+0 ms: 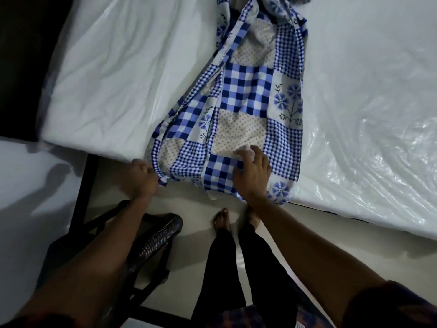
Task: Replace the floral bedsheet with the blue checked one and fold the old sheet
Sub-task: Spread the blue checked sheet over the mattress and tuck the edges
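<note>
L hand pinches the near hem corner of the blue checked sheet, right at the mattress edge. R hand, just beside it on the same near end, has its fingers curled into a bunched fold. From both grips the sheet runs straight away as a narrow, half-gathered strip, long axis across the bed, far end crumpled. Bare plastic-covered mattress lies wide open on both sides of the grips. Below the L grip: dark chair on pale floor.
</note>
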The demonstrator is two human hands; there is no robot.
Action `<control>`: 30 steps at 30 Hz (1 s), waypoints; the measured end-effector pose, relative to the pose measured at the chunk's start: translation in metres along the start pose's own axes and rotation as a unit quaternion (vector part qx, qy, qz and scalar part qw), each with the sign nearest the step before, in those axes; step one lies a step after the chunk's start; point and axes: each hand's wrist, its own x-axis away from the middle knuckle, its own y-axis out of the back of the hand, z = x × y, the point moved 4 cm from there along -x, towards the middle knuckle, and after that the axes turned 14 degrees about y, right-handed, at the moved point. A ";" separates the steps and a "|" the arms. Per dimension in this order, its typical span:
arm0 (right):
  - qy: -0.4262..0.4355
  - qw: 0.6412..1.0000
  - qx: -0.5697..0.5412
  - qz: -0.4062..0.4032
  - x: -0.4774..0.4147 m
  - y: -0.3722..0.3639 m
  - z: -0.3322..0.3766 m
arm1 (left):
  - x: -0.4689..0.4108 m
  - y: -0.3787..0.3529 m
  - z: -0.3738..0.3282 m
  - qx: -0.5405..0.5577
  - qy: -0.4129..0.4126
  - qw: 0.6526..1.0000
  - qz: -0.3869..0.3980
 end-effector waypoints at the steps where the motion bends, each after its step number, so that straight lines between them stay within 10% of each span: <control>1: -0.011 1.000 0.003 0.010 -0.008 -0.001 -0.001 | 0.003 -0.006 -0.011 0.009 -0.053 0.999 0.007; 6: 0.005 0.995 0.071 0.065 -0.041 0.008 -0.014 | 0.028 -0.044 -0.074 -0.053 -0.312 0.948 0.043; 12: -0.258 0.962 0.005 -0.094 -0.058 0.058 -0.071 | 0.038 -0.072 -0.124 -0.032 -0.374 0.920 0.117; 17: -0.314 0.941 -0.070 -0.103 -0.033 0.074 -0.101 | 0.078 -0.091 -0.134 0.021 -0.372 0.914 0.159; 23: -0.203 0.971 -0.070 -0.108 -0.010 0.090 -0.069 | 0.141 -0.106 -0.134 0.106 -0.233 0.903 0.344; 30: 0.034 0.970 -0.228 0.082 -0.023 0.059 0.027 | 0.156 -0.094 -0.138 0.298 0.051 0.864 0.403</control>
